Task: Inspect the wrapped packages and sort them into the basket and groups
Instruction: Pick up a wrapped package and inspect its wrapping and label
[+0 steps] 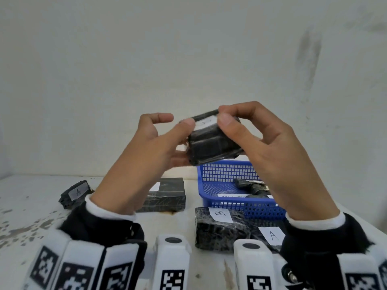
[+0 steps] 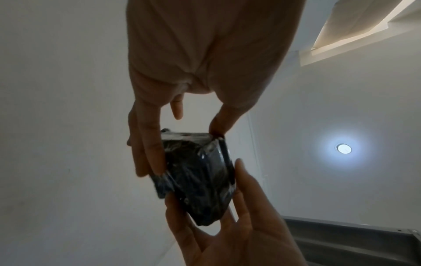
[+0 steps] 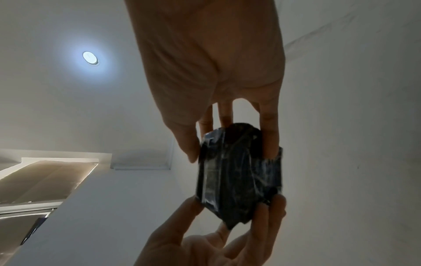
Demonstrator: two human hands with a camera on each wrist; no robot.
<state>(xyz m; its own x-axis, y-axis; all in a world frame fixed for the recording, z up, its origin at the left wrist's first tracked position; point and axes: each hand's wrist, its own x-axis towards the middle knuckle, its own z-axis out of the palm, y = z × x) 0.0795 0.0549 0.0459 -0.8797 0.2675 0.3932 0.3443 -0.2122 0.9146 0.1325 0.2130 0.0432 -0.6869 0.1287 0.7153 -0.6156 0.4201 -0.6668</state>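
Both hands hold one black wrapped package (image 1: 213, 143) up in the air above the table, its white label (image 1: 206, 123) facing me. My left hand (image 1: 182, 141) grips its left end, thumb on top and fingers beneath. My right hand (image 1: 232, 130) pinches the right end, thumb on the label. The left wrist view shows the package (image 2: 198, 176) between both hands, as does the right wrist view (image 3: 239, 172). Below stands a blue basket (image 1: 228, 173) with a black package (image 1: 254, 187) inside.
On the stained white table (image 1: 104, 227) lie a small package labelled A (image 1: 76, 193) at the left, a large flat black package (image 1: 167, 195), a package labelled B (image 1: 219, 227) and another labelled A (image 1: 271, 235) in front of the basket. A wall stands close behind.
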